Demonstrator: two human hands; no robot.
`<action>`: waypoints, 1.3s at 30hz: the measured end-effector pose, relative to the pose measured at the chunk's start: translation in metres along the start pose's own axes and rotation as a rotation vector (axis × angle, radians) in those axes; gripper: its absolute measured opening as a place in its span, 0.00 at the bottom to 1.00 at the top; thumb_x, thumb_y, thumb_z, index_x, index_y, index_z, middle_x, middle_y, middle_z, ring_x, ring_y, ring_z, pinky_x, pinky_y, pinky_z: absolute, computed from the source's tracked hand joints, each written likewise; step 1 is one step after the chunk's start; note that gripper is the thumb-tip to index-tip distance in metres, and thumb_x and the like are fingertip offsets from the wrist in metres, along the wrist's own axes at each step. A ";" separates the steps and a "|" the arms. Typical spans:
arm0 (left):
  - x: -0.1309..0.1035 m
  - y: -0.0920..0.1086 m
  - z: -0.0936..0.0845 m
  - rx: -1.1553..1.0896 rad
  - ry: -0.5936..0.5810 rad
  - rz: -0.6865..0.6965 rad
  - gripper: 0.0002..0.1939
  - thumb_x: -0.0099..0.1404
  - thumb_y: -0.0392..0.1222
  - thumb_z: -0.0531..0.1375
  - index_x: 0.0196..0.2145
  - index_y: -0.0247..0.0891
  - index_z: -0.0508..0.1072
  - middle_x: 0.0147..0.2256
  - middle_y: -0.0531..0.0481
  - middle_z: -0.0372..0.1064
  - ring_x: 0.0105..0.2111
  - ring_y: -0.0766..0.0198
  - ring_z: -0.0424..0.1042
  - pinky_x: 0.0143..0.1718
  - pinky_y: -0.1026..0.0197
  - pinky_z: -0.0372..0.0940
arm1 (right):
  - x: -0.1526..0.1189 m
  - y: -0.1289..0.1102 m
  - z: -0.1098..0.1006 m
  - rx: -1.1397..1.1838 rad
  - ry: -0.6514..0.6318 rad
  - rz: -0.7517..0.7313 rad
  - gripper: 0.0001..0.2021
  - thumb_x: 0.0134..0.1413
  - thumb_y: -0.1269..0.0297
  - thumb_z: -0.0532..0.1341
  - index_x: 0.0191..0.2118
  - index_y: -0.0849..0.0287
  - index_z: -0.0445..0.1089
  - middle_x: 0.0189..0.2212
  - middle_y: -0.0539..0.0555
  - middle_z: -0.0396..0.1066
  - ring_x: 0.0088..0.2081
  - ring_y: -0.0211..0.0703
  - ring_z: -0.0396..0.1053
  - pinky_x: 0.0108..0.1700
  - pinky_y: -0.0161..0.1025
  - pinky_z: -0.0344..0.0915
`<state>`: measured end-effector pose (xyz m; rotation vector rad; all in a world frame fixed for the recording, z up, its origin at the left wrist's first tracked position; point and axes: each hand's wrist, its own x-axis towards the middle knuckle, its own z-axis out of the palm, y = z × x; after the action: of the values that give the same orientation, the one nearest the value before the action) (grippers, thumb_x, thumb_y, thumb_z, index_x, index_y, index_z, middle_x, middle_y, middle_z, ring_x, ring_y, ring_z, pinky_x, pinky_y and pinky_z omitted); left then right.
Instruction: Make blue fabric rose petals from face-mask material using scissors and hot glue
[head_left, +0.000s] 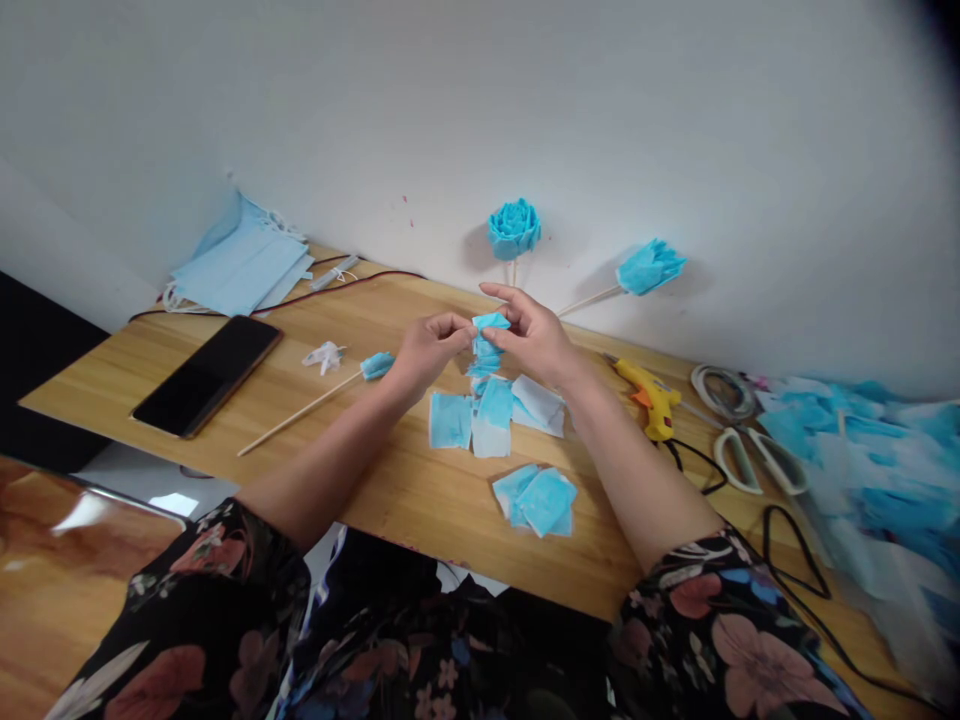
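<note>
Between my two hands, above the table, is a small blue piece of mask fabric (490,322). My left hand (435,345) pinches its left edge with thumb and fingertips. On the other side my right hand (529,330) grips it between thumb and fingers, one finger stretched out. Just below lie several cut blue and white fabric squares (451,420), partly overlapping. A second small pile of blue squares (537,500) rests nearer the front edge. Beside my left wrist is a wooden stick (300,412) tipped with a rolled blue bud (377,366).
Two blue fabric flowers on sticks, a full one (514,229) and a narrower one (651,267), lean at the wall. A phone (208,376) and face masks (240,265) lie left. To the right are a yellow glue gun (651,400), scissors (757,460) and a bag of blue scraps (892,470).
</note>
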<state>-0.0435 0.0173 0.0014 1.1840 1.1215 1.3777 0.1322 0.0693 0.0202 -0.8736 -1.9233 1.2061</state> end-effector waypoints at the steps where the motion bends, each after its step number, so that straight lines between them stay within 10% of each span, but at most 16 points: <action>1: 0.000 -0.001 0.001 0.007 -0.007 -0.001 0.09 0.56 0.43 0.64 0.23 0.37 0.72 0.22 0.54 0.68 0.25 0.69 0.64 0.31 0.63 0.61 | 0.000 0.000 0.001 -0.026 0.011 -0.002 0.29 0.52 0.60 0.67 0.61 0.51 0.65 0.32 0.47 0.70 0.31 0.38 0.67 0.35 0.36 0.67; 31: 0.004 -0.006 -0.002 -0.104 0.007 -0.023 0.15 0.53 0.48 0.67 0.20 0.37 0.69 0.20 0.54 0.65 0.23 0.70 0.62 0.29 0.64 0.59 | -0.001 0.001 -0.003 0.145 0.043 -0.014 0.26 0.56 0.49 0.66 0.57 0.55 0.70 0.32 0.49 0.71 0.35 0.38 0.69 0.40 0.38 0.69; 39: 0.001 -0.004 0.000 -0.091 -0.009 -0.010 0.16 0.57 0.51 0.66 0.21 0.36 0.70 0.21 0.53 0.65 0.24 0.70 0.62 0.30 0.64 0.60 | 0.001 0.009 0.000 0.108 0.009 0.003 0.28 0.51 0.63 0.68 0.59 0.53 0.67 0.34 0.47 0.70 0.34 0.36 0.69 0.37 0.35 0.69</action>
<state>-0.0427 0.0185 -0.0023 1.1167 1.0458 1.3999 0.1328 0.0734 0.0120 -0.8237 -1.8319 1.2926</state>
